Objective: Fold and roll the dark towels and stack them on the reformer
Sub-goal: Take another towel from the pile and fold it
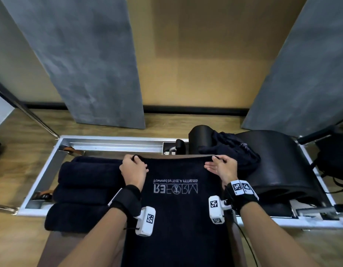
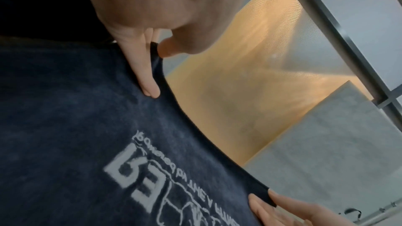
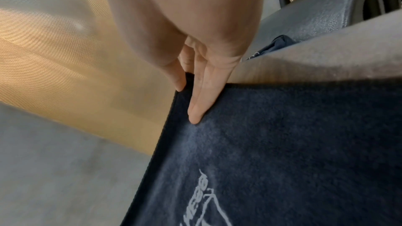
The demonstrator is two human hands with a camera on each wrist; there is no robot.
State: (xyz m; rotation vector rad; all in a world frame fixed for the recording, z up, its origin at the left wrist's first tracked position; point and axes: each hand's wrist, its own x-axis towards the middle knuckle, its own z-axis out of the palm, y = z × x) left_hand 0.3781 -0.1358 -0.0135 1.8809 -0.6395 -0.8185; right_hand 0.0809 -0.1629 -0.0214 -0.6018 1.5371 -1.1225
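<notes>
**Towel held taut by its far corners, ready for the fold**

The left hand (image 1: 133, 168) and the right hand (image 1: 220, 167) each pinch a far corner of the dark towel (image 1: 178, 209), thumb behind the hem and fingers (image 2: 150, 82) flat on the face. Gripping both corners at once keeps the far edge straight and the cloth stretched, which, I judge, is what a clean lengthwise fold needs. The towel runs from the hands toward the near edge of the view, over a brown padded surface (image 1: 237, 245), logo side up with the pale stitched lettering (image 1: 175, 186) reading upside down.

The cloth is navy terry, soft and matte, with a bound hem. Left of it, three rolled towels (image 1: 85, 189) lie side by side as plump cylinders on the reformer (image 1: 109, 144), whose aluminium frame looks hard and bright. To the far right a crumpled towel (image 1: 232, 151) slumps against the smooth black padded arc (image 1: 278, 160), probably waiting its turn.
</notes>
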